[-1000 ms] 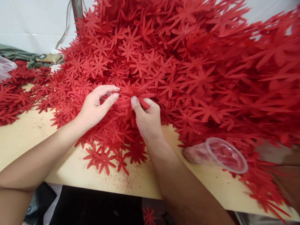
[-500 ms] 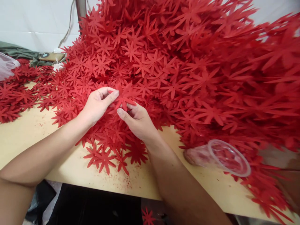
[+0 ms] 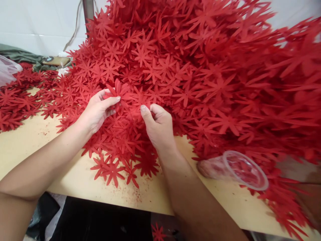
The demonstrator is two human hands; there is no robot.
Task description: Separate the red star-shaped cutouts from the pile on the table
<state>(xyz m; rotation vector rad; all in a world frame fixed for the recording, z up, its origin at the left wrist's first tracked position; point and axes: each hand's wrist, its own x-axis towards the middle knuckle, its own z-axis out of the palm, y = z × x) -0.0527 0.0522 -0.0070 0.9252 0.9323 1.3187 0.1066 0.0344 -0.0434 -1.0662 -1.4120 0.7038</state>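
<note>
My left hand (image 3: 101, 108) pinches a red fabric flower cutout (image 3: 117, 89) with long narrow petals between thumb and fingers. To its right, my right hand (image 3: 160, 124) is closed, thumb pressed against the bent forefinger. Red material shows at that thumb tip, but whether it is a separate piece I cannot make out. Both hands are over the front of a large heap of similar red flower cutouts (image 3: 163, 68). Several more cutouts (image 3: 114, 170) lie on the table just below the hands.
A clear plastic cup (image 3: 247, 170) lies on its side at the right of the pale tabletop (image 3: 32, 147), red bits inside. Further cutouts (image 3: 12, 100), a plastic bag (image 3: 7, 72) and green cloth (image 3: 20, 55) are at left. One cutout (image 3: 158, 231) is below the table edge.
My hands have moved apart, the right going rightward and the left slightly left. The flower cutout that was between both hands is now up in my left fingers.
</note>
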